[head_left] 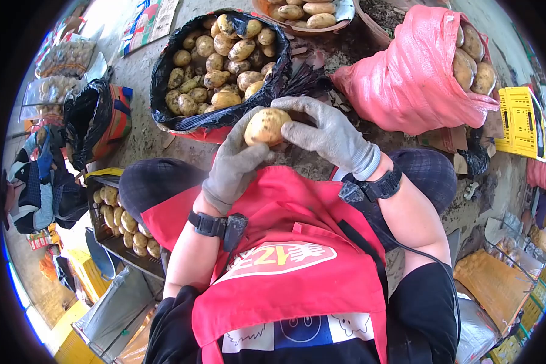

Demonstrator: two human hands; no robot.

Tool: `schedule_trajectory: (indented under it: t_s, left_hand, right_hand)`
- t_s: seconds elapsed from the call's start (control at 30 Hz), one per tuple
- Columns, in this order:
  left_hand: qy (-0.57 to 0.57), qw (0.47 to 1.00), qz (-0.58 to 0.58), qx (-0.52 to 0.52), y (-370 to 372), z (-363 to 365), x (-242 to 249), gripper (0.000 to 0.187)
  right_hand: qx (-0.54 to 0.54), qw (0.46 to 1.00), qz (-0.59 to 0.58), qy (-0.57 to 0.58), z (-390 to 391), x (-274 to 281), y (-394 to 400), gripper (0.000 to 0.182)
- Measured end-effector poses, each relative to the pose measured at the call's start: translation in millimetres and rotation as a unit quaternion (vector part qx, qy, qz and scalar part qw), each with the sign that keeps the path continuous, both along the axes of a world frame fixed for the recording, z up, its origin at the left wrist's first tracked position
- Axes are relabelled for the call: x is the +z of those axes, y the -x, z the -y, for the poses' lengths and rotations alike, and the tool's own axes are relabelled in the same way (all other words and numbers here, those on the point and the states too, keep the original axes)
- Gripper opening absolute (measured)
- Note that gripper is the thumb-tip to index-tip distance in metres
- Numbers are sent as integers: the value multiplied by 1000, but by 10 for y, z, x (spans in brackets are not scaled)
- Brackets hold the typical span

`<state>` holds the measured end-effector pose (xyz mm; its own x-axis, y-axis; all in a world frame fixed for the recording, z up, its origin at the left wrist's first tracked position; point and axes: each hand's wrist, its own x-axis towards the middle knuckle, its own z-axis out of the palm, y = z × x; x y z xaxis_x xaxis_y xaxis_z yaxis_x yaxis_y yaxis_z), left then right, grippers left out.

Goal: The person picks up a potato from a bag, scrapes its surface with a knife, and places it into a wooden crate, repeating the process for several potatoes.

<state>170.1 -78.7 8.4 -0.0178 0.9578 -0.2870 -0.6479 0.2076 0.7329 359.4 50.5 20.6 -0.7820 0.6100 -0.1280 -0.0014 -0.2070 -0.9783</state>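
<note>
A pale yellow potato (266, 127) with small dark specks is held up between my two gloved hands, above the red apron (285, 206). My left hand (233, 161), in a dirty grey glove, is closed around its left side and underside. From the right, my right hand (329, 134), gloved alike, grips it with fingers and thumb. Just beyond the hands stands a wide sack lined with black plastic (164, 115), full of soil-marked potatoes (224, 60). To the right leans a pink woven sack (406, 79) with potatoes showing at its mouth.
A basket (267, 13) of potatoes sits at the top. At my left knee is a dark crate (106, 227) with potatoes. Farther left stands a black-lined bag (97, 121). A yellow crate (519, 115) lies at the right, with cardboard (494, 279) below it.
</note>
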Motion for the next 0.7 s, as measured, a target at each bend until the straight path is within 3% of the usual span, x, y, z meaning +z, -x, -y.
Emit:
schedule_trajectory:
  t_s: [0.23,0.37,0.47,0.5,0.7]
  left_hand:
    - [-6,999,-51,13,-15,16,20,75]
    - [-14,996,-68,53,-1,54,30,61]
    - [-29,997,-60,33,235,303,313,63]
    - [-30,997,-49,42,352,476,461,63]
    - [-84,948,-66,299,1267,2153,1341,60]
  right_hand:
    - [-17,993,27,-113,-23,-34,-20,37]
    - [14,997,16,-72,-71,-16,18,32]
    - [8,998,2,60,-45,146,93,35]
    - [-5,999,28,26,-60,115,117,39]
    - [5,994,75,85,-195,-344,167,39]
